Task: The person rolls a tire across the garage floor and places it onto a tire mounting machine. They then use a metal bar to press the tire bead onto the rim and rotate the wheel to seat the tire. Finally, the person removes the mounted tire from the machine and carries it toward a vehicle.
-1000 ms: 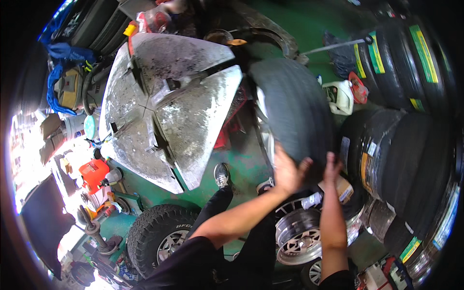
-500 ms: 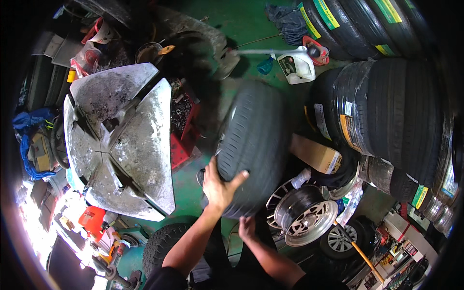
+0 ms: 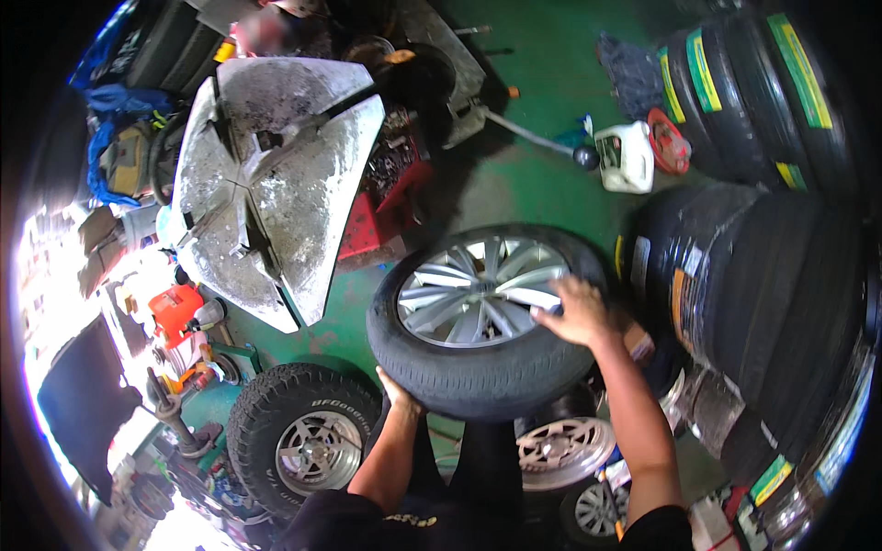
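Steadied a wheel [image 3: 484, 289] in front of the legs [image 3: 487, 464], tilted, spoked face turned up and tread toward the body. Had the left hand [image 3: 400, 390] against the tyre's near left edge, low down, some of it hidden by the rubber; could not tell from this view whether curled around the edge or laid flat. Had the right hand [image 3: 583, 314] over the wheel's right side, fingers spread across the tyre, thumb pointing in toward the spokes. Could not tell of any contact between wheel and floor [image 3: 542, 202].

Saw a bare rim [image 3: 560, 450] between the legs and the right forearm, with a small wheel [image 3: 593, 510] just below, and a knobbly wheel [image 3: 248, 432] to the left of the left forearm. Noted a grey plate [image 3: 322, 202], large, scuffed and slotted, at upper left, and a red box [image 3: 363, 234] near its right edge. Found a white jug [image 3: 625, 158] farther off, beside a rod [image 3: 524, 131] tipped with a black knob. Saw dark tyres [image 3: 763, 303] stacked along the right, and an orange container [image 3: 175, 312] at far left.
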{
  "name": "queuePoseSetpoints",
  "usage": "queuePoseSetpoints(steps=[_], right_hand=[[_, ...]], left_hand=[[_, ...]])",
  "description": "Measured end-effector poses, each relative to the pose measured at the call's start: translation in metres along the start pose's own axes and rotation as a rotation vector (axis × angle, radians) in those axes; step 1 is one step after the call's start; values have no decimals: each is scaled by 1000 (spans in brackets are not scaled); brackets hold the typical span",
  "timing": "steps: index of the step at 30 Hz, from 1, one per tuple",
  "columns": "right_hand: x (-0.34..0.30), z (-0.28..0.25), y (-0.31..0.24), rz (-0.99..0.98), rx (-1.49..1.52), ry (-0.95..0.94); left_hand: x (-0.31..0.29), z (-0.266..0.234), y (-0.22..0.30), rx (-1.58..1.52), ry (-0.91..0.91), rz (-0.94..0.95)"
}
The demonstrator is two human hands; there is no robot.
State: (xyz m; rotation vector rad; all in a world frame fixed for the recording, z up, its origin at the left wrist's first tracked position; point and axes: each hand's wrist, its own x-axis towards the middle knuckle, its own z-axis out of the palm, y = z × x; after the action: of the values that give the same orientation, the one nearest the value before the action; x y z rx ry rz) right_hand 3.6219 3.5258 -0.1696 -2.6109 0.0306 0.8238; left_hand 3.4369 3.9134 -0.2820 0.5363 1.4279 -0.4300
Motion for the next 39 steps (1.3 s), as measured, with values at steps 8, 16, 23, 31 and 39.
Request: queuePoseSetpoints(steps=[8, 16, 23, 31, 39], right_hand=[[-28, 67, 131, -81, 84, -132], [-2, 67, 217, 24, 406, -151], [27, 52, 221, 577, 531, -140], [-121, 121, 195, 733, 674, 813], [-168, 145, 293, 453, -191, -35]], left_hand=[[0, 11, -56, 6, 231, 85], [-55, 107, -73, 526, 486, 377], [-58, 162, -42, 584, 225, 484], [-42, 126, -31, 274, -273, 178], [-33, 159, 0, 541, -219, 257]])
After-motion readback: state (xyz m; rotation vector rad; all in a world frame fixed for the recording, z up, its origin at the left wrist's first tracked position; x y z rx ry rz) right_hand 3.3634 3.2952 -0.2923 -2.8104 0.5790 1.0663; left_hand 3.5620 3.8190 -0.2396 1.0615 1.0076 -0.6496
